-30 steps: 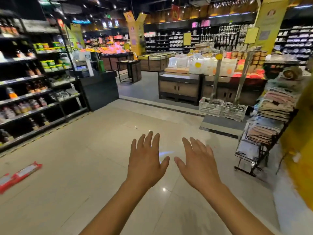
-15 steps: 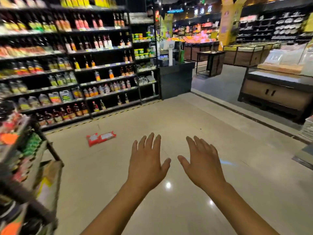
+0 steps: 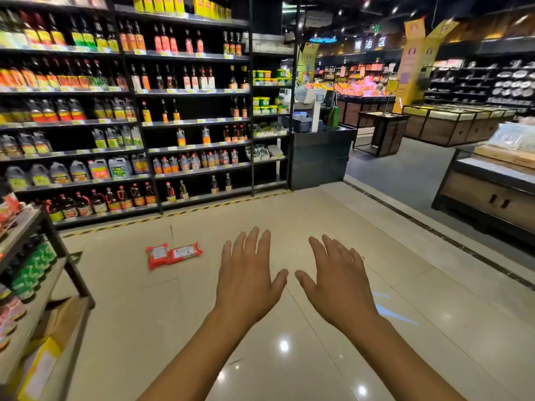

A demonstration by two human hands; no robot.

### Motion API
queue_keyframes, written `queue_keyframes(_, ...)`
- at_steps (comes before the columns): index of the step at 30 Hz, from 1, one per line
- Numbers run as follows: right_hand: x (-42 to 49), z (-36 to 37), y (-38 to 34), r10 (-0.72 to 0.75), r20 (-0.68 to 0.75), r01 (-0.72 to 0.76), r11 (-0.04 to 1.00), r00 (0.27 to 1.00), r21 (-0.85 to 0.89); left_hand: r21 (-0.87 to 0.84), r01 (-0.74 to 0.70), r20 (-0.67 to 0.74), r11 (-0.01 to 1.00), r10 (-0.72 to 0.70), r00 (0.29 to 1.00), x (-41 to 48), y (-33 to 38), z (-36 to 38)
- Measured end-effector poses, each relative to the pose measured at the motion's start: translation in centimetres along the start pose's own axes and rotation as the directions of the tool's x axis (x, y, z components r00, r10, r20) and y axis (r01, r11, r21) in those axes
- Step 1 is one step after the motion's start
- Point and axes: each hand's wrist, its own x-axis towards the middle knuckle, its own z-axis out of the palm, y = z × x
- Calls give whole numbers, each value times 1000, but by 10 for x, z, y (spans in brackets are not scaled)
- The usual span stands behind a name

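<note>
Ahead and to the left of my left hand (image 3: pixel 246 280), the two packets (image 3: pixel 173 254) are red-orange with pale label panels. The floor (image 3: pixel 144 314) under my hands is glossy beige tile. Beyond my fingertips, yellow-and-black striped tape (image 3: pixel 185 211) edges the black shelves (image 3: pixel 251 111), whose bottles (image 3: pixel 162 43) carry red, orange and green labels. Far ahead of my right hand (image 3: pixel 338 287) stands a yellow pillar (image 3: pixel 411 68).

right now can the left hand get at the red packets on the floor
Probably not yet: the left hand hovers open, and the red packets lie on the floor ahead, to its left. Only floor tiles lie between, so nothing blocks it.
</note>
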Motion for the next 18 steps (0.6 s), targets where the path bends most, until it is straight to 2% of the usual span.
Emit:
queue_keyframes(9, 136, 40, -22, -55, 33, 54, 998, 998, 38, 29, 56, 8, 998, -56, 998, 113, -64, 30)
queue_keyframes(18, 315, 97, -33, -197, 65, 185, 972, 978, 147, 127, 201, -5, 971, -202, 979, 249, -124, 74)
